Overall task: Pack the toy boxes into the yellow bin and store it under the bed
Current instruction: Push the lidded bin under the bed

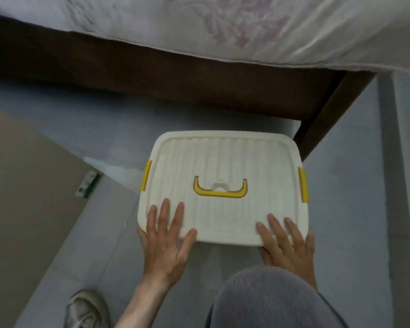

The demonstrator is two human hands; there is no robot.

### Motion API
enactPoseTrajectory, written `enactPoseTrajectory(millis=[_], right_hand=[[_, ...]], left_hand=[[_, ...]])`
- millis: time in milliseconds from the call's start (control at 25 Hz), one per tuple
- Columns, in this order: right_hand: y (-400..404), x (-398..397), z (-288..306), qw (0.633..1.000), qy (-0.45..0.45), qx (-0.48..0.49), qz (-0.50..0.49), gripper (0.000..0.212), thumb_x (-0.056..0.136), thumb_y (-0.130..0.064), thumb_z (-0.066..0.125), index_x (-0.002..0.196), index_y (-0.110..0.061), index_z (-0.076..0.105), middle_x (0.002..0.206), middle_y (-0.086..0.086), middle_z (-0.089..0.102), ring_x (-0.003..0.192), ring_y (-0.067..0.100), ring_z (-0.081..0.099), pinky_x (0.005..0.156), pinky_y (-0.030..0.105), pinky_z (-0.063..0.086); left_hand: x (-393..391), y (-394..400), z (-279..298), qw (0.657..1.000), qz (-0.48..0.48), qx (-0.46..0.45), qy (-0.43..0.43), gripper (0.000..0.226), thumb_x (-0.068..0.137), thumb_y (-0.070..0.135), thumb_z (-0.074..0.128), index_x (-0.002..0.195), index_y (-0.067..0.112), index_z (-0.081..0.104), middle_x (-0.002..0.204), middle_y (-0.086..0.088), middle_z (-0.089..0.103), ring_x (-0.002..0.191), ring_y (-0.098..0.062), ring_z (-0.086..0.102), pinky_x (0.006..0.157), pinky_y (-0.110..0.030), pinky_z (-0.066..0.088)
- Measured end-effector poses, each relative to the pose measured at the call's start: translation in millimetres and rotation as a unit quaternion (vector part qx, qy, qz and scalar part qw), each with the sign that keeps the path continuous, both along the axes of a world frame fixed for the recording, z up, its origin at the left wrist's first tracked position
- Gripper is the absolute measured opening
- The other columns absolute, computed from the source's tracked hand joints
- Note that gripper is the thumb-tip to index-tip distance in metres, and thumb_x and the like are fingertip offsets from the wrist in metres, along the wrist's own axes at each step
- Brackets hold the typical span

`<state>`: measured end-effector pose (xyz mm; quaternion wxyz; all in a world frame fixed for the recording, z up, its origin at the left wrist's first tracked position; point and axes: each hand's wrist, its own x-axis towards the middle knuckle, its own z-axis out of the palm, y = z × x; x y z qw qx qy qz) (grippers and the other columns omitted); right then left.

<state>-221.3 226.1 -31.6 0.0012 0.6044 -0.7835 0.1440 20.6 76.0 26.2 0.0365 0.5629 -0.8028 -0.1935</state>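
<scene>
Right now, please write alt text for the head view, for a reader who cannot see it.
Both hands, left hand and right hand, lie flat with fingers spread on the near edge of a closed bin's cream lid, which has a yellow handle. The bin sits on a grey floor before a dark wooden bed frame.

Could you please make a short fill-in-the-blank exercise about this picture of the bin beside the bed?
1. Both hands, left hand and right hand, lie flat on the bin's white ____.
2. The folding handle in the middle of the lid is ____ in colour.
3. The bin stands on the grey floor in front of the ____.

Missing words: lid; yellow; bed
</scene>
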Motion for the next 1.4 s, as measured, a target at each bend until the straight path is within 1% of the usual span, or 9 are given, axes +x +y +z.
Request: enactPoseTrajectory(millis=[120, 320, 440, 520, 600, 760, 920, 1240, 1400], right_hand=[[-43, -5, 10, 1.0, 0.027, 0.003, -0.014, 0.055, 0.096, -0.038, 0.044, 0.15, -0.029, 0.039, 0.157, 0.001, 0.038, 0.141, 0.036, 0.035, 0.112, 0.063, 0.018], [-128, -25, 26, 0.998, -0.012, 0.019, -0.05, 0.053, 0.101, -0.036, 0.032, 0.153, -0.029, 0.036, 0.161, 0.001, 0.034, 0.146, 0.031, 0.024, 0.116, 0.06, 0.012], [-142, -36, 34, 0.999, 0.025, 0.032, -0.034, 0.056, 0.098, -0.028, 0.051, 0.152, -0.03, 0.036, 0.159, 0.002, 0.037, 0.145, 0.035, 0.032, 0.115, 0.065, 0.02], [-143, -39, 49, 0.996, 0.071, 0.052, -0.002, 0.067, 0.085, -0.018, 0.071, 0.147, -0.024, 0.045, 0.151, 0.01, 0.049, 0.134, 0.041, 0.049, 0.11, 0.066, 0.032], [-146, -45, 51, 0.991, 0.116, 0.062, 0.031, 0.068, 0.08, -0.014, 0.075, 0.143, -0.018, 0.051, 0.144, 0.016, 0.055, 0.123, 0.044, 0.057, 0.106, 0.06, 0.04], [-137, -42, 46, 0.989, 0.145, 0.019, 0.008, 0.066, 0.08, -0.004, 0.069, 0.142, -0.013, 0.05, 0.141, 0.018, 0.056, 0.118, 0.043, 0.057, 0.103, 0.055, 0.044], [-101, 3, 25, 0.986, 0.159, 0.058, 0.004, 0.069, 0.079, -0.014, 0.056, 0.146, -0.009, 0.044, 0.161, 0.018, 0.029, 0.14, 0.044, 0.036, 0.113, 0.058, 0.028], [-136, 8, 48, 0.977, 0.139, 0.141, -0.078, 0.087, 0.074, -0.027, 0.068, 0.15, 0.0, 0.037, 0.158, 0.023, 0.031, 0.141, 0.043, 0.039, 0.112, 0.061, 0.033], [-169, -7, 61, 0.968, 0.11, 0.213, -0.069, 0.091, 0.09, -0.042, 0.05, 0.158, -0.009, 0.0, 0.166, 0.015, -0.011, 0.153, 0.034, 0.004, 0.123, 0.05, 0.011]], left_hand=[[-6, -62, 0, 0.998, -0.067, 0.001, -0.02, 0.075, 0.081, 0.08, 0.019, 0.148, 0.054, -0.005, 0.158, 0.022, -0.022, 0.144, -0.007, -0.029, 0.115, -0.053, -0.012], [-38, -173, 8, 0.987, -0.137, 0.059, -0.066, 0.071, 0.09, 0.075, 0.018, 0.147, 0.052, -0.015, 0.159, 0.015, -0.028, 0.145, -0.013, -0.029, 0.116, -0.058, -0.007], [-31, -217, 38, 0.929, -0.288, 0.067, -0.222, 0.068, 0.099, 0.058, 0.021, 0.142, 0.048, -0.031, 0.158, 0.007, -0.034, 0.148, -0.021, -0.022, 0.117, -0.059, 0.001], [-20, -234, 58, 0.882, -0.353, -0.041, -0.31, 0.067, 0.101, 0.049, 0.028, 0.152, 0.04, -0.014, 0.166, 0.001, -0.008, 0.149, -0.027, 0.019, 0.115, -0.051, 0.023], [-23, -234, 67, 0.874, -0.371, -0.124, -0.287, 0.055, 0.1, 0.039, 0.038, 0.152, 0.037, 0.021, 0.156, 0.003, 0.033, 0.12, -0.025, 0.057, 0.094, -0.042, 0.049], [-1, -209, 27, 0.892, -0.369, -0.248, -0.086, 0.057, 0.074, -0.005, 0.068, 0.128, 0.009, 0.063, 0.123, -0.013, 0.067, 0.095, -0.034, 0.07, 0.061, -0.045, 0.061], [34, -175, -4, 0.899, -0.341, -0.256, -0.1, 0.07, 0.084, 0.027, 0.044, 0.146, -0.003, 0.037, 0.154, -0.023, 0.035, 0.139, -0.043, 0.037, 0.104, -0.059, 0.04], [6, -185, -19, 0.92, -0.325, -0.187, -0.111, 0.103, 0.076, 0.05, 0.067, 0.153, 0.0, 0.02, 0.163, -0.019, 0.012, 0.149, -0.04, 0.012, 0.113, -0.058, 0.031], [-26, -230, -10, 0.918, -0.323, -0.169, -0.158, 0.107, 0.086, 0.061, 0.049, 0.153, 0.007, -0.015, 0.16, -0.013, -0.027, 0.148, -0.035, -0.02, 0.12, -0.053, 0.013]])
